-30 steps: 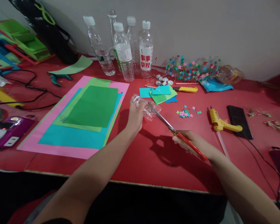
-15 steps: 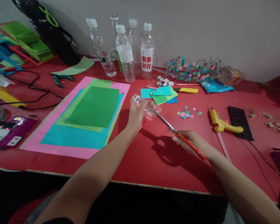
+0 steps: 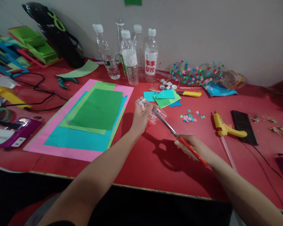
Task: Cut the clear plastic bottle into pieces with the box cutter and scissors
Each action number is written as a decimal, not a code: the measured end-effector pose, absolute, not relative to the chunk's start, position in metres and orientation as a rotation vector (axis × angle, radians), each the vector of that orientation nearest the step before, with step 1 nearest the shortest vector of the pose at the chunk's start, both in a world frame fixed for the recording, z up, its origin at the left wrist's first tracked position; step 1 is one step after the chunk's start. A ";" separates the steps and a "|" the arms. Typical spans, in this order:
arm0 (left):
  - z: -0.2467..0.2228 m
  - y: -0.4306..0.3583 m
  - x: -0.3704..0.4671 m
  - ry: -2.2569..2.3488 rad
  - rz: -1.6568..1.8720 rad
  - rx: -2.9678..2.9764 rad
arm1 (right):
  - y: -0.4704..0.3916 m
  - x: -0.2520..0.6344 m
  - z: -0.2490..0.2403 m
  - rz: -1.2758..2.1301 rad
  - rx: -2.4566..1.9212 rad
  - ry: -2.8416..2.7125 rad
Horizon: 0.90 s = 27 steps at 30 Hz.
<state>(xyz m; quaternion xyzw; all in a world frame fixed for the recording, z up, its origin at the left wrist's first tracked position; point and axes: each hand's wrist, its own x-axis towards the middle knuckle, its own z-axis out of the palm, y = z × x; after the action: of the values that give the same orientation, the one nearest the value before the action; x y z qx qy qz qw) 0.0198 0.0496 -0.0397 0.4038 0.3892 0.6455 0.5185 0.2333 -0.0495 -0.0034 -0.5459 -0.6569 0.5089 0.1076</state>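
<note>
My left hand [image 3: 141, 116] is closed around the neck end of a clear plastic bottle piece [image 3: 160, 110], held just above the red table. The piece's cut end points right, toward the blades. In my right hand [image 3: 191, 145] is a pair of scissors [image 3: 171, 128] with red handles; its metal blades reach to the bottle piece and touch or overlap its wall. How far apart the blades are, I cannot tell. Behind the bottle piece lie small blue and green paper pieces [image 3: 166, 98], and to its right a scatter of paper stars [image 3: 188, 116].
Stacked coloured paper sheets [image 3: 96, 108] lie on the left. Several plastic bottles [image 3: 129, 62] stand by the wall. A yellow cutter knife [image 3: 191, 94], a yellow glue gun [image 3: 226, 127] and a black phone [image 3: 244, 125] lie to the right. A cord crosses from a purple power strip [image 3: 19, 131].
The whole view has shifted slightly, so everything sits a little lower and to the right. My hands keep their hold on the bottle piece and the scissors, nearly unmoved.
</note>
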 end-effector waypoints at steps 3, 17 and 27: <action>-0.039 0.050 0.019 0.914 1.553 0.961 | -0.050 0.230 -0.002 1.506 -1.612 -1.919; -0.040 0.048 0.024 0.853 1.524 1.091 | -0.050 0.231 -0.009 1.442 -1.580 -1.919; -0.038 0.048 0.023 0.844 1.524 1.105 | -0.052 0.229 -0.005 1.516 -1.550 -1.866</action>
<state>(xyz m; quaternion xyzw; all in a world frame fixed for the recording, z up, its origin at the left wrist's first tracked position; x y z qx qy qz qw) 0.0232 0.0477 -0.0385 0.4596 0.3509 0.6339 0.5137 0.2291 -0.0525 -0.0051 -0.5365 -0.6459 0.5247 0.1400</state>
